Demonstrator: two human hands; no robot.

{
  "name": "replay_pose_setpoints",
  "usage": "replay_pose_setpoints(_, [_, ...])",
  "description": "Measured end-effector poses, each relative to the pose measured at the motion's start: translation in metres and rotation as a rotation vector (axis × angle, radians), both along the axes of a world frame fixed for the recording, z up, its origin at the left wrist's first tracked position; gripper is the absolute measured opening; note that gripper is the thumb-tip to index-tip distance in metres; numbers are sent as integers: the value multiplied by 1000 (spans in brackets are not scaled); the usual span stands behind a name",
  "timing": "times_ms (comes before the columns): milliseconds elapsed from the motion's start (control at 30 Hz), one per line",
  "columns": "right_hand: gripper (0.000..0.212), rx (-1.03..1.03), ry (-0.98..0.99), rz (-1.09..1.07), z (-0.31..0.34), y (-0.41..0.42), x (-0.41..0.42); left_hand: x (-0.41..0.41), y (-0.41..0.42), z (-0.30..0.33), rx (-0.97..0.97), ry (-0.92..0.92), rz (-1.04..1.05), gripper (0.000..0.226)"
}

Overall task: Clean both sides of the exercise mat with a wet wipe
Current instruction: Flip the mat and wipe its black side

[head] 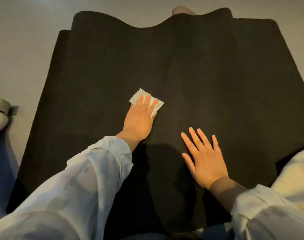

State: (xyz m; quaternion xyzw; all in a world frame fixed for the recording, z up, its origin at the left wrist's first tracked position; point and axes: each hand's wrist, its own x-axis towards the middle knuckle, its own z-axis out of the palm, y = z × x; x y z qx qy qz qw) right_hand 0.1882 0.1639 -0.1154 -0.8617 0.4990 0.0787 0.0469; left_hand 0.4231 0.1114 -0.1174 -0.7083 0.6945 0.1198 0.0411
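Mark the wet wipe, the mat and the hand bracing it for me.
wet wipe [139, 96], head view: bare upper corner beyond the fingers.
mat [208, 70], head view: open black surface right of centre.
right hand [205, 160], head view: back of the hand, flat on the mat.

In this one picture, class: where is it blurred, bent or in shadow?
Head view: dim and soft; wide-angle lens bows the mat's sides; sleeves blur at the bottom corners; a shadow lies on the mat between the left hand, pressing the wipe, and the flat right hand.

Mat [208, 70] bare ahead; far edge [147, 27] rippled.
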Motion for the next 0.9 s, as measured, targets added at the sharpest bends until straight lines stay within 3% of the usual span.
replay_pose_setpoints(333, [62, 54, -47, -24, 4, 3, 1, -17, 117, 19, 153, 155, -223, 53])
replay_pose_setpoints(533, [70, 49, -27, -24, 6, 4, 2, -25, 181, 24, 197, 68, -315, 53])
replay_pose_setpoints(700, [56, 81, 3, -26, 11, 7, 2, -32, 222, 23, 297, 44, -351, 57])
replay_pose_setpoints(900, [52, 118, -114, 41, 23, 29, -23, -46, 250, 41, 184, 314, -387, 50])
